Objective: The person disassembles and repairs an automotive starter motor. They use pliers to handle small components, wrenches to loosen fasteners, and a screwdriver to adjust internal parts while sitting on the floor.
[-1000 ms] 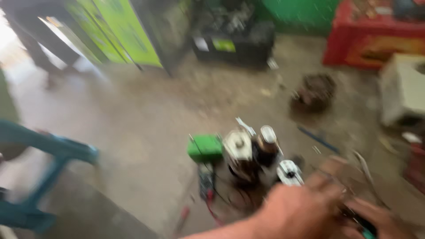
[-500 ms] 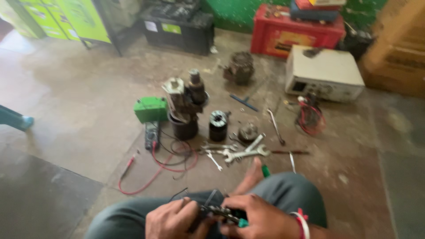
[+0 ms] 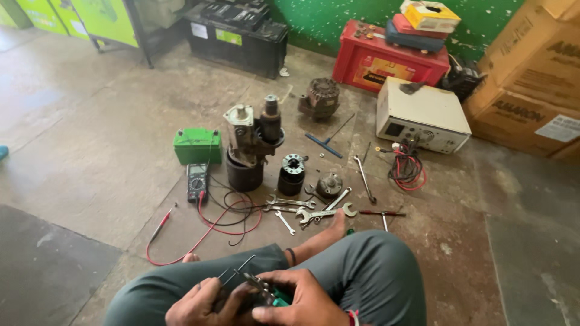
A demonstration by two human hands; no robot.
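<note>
My left hand (image 3: 202, 305) is curled closed under a small dark metal part (image 3: 251, 284), cradling it in my lap. My right hand (image 3: 302, 302) closes on the same part from the other side, thumb pressed across its top, fingers wrapped beneath; something green (image 3: 279, 297) shows between these fingers, and I cannot tell whether it belongs to the part or is a separate tool handle.

Position: the part sits between both hands, touching each, low in view above my crossed legs. Thin metal prongs stick out of it, up and away from me toward the floor ahead. Its long axis runs roughly left-right, hand to hand, tilted slightly. Neither hand is nearer; both are in contact.

Ahead on the concrete floor: a cluster of spanners (image 3: 308, 208) just beyond my foot (image 3: 329, 232), a starter motor assembly (image 3: 251, 142) standing upright, a multimeter (image 3: 197, 181) with red and black leads, a small green battery (image 3: 197, 145) beside it. All lie well apart from my hands, straight ahead.
</note>
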